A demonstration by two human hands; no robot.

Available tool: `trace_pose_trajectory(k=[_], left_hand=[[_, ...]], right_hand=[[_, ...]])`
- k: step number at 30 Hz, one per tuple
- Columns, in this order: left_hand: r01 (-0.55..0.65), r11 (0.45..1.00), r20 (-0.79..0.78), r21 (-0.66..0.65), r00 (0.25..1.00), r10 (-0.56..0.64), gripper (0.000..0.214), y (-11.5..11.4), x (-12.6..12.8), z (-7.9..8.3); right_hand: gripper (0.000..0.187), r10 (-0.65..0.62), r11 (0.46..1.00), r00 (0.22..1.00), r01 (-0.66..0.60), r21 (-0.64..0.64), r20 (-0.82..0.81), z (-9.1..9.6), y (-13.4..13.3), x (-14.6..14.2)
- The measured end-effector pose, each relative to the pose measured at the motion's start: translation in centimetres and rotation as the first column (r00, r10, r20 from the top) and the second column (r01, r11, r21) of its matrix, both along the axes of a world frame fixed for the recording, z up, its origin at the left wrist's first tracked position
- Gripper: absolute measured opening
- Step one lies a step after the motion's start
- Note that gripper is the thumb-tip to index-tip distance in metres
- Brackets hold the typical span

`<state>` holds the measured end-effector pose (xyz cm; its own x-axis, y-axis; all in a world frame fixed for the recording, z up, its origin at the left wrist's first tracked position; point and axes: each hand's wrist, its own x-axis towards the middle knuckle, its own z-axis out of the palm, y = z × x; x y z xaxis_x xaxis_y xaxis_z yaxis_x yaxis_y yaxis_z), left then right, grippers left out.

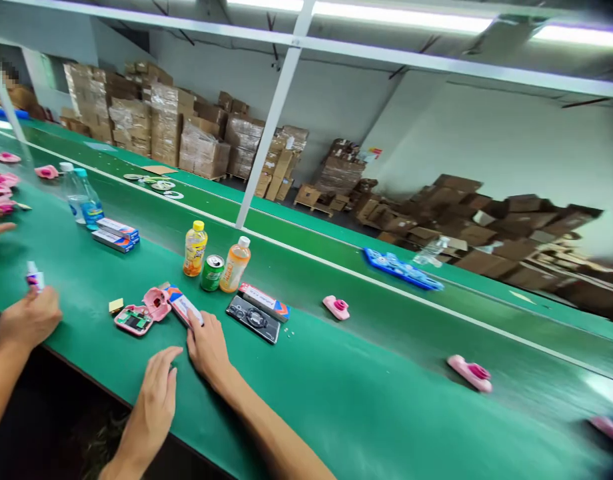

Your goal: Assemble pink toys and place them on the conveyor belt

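My right hand (210, 347) has its fingers around the near end of a slim white, blue and orange carton (182, 303). Close to it, my left hand (154, 403) hovers over the table edge, holding nothing, fingers stretched and slightly curved with the thumb apart. Beside the carton's far end lies an opened pink plastic device: one half (134, 321) shows a green circuit board, and the other half (157, 304) is folded out against it. A small yellowish block (116, 306) sits by the board. Right of my right hand is a black phone-like slab (253, 319) with a coiled cable on it.
A co-worker's fist (29, 317) at left holds a small tube (34, 275). Bottles (195, 250) (235, 265), a green can (212, 273) and another carton (264, 302) stand beyond my hands. Pink devices (336, 307) (470, 373) and a blue tray (401, 269) lie rightward.
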<state>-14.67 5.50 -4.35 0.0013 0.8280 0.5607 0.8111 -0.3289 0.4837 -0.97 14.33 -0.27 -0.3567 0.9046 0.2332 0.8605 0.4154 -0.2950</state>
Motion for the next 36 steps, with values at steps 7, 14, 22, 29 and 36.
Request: trace_pose_trajectory(k=[7, 14, 22, 29, 36], left_hand=[[0.369, 0.929, -0.416, -0.031, 0.84, -0.348, 0.051, 7.1, -0.1, 1.8], [0.513, 0.84, -0.298, -0.177, 0.786, -0.542, 0.047, 8.9, -0.4, 1.6], [0.46, 0.871, -0.257, -0.173, 0.833, -0.491, 0.042, 9.2, -0.4, 1.6], [0.519, 0.826, -0.448, -0.219, 0.699, -0.558, 0.039, 12.0, 4.0, 5.9], [0.692, 0.667, -0.477, -0.278, 0.503, -0.721, 0.073, 18.8, 12.0, 8.1]], right_hand=[[0.053, -0.019, 1.0, 1.0, 0.019, 0.011, 0.004, 1.3, -4.4, 13.3], [0.084, -0.018, 0.995, 0.999, 0.023, -0.095, 0.05, 4.2, 4.2, 17.4], [0.078, 0.023, 0.982, 0.996, -0.008, -0.191, 0.081, 4.1, 5.3, 16.2], [0.073, -0.045, 0.989, 0.998, 0.04, -0.143, -0.032, 8.6, 4.1, 19.6], [0.054, -0.252, 0.966, 0.943, 0.234, -0.107, -0.218, 13.1, 1.2, 26.9]])
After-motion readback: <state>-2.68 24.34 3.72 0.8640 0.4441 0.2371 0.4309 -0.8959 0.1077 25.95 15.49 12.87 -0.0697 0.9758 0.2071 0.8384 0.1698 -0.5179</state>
